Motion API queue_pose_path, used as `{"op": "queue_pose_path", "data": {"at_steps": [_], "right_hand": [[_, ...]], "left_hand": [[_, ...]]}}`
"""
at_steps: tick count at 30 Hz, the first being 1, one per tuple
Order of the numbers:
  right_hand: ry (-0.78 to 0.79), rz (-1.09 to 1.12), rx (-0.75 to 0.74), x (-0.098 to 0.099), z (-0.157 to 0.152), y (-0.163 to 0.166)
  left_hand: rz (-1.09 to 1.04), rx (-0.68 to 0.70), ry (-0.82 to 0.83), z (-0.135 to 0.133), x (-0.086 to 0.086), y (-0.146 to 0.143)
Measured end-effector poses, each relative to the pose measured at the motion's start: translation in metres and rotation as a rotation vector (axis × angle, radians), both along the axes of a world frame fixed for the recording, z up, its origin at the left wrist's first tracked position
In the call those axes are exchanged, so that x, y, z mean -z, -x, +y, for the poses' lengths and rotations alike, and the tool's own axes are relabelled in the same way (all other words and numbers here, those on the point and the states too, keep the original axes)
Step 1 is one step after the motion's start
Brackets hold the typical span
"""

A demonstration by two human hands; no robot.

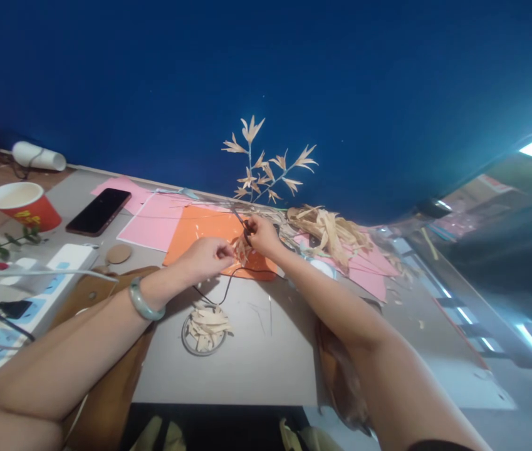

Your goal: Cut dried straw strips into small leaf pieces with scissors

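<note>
My left hand (212, 258), wearing a jade-coloured bangle (142, 299) at the wrist, is closed in a pinch at the edge of a small pale dried-husk piece (242, 250). Just right of it, my right hand (264, 237) is closed around a slim dark tool (247, 229), whose thin end points up and left; its exact kind is unclear. Both hands are above an orange sheet (190, 232). Behind them stands a branching stem with pale husk flowers (251, 130). Nearer me, a small round dish (185, 341) holds cut husk strips (207, 326).
A heap of dried husks (329, 228) lies right of my hands on pink paper (373, 275). To the left are a phone (99, 212), a red paper cup (35, 210), a power strip (54, 282) and a wooden disc (118, 253). A black cord (225, 291) crosses below my hands.
</note>
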State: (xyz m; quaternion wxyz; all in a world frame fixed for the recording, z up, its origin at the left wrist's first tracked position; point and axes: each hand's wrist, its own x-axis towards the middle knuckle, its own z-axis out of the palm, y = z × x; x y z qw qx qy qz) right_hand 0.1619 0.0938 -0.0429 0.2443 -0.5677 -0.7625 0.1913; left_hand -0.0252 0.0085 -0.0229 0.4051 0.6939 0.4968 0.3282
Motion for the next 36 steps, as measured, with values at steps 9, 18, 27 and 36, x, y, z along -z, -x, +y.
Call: {"op": "queue_pose_path", "data": {"at_steps": [9,18,27,36], "right_hand": [[0.106,0.549,-0.149,-0.053,-0.069,0.002],[0.128,0.653,-0.131,-0.049,-0.082,0.002],[0.155,0.757,-0.066,-0.041,-0.083,0.002],[0.414,0.477,-0.268,-0.031,-0.085,-0.004]], "left_hand": [[-0.096,-0.009,-0.002,0.001,-0.006,-0.002],[-0.152,-0.039,0.055,-0.005,-0.015,-0.004],[-0.221,0.014,0.18,-0.004,-0.008,-0.004],[-0.654,-0.145,0.295,-0.002,-0.016,0.0]]}}
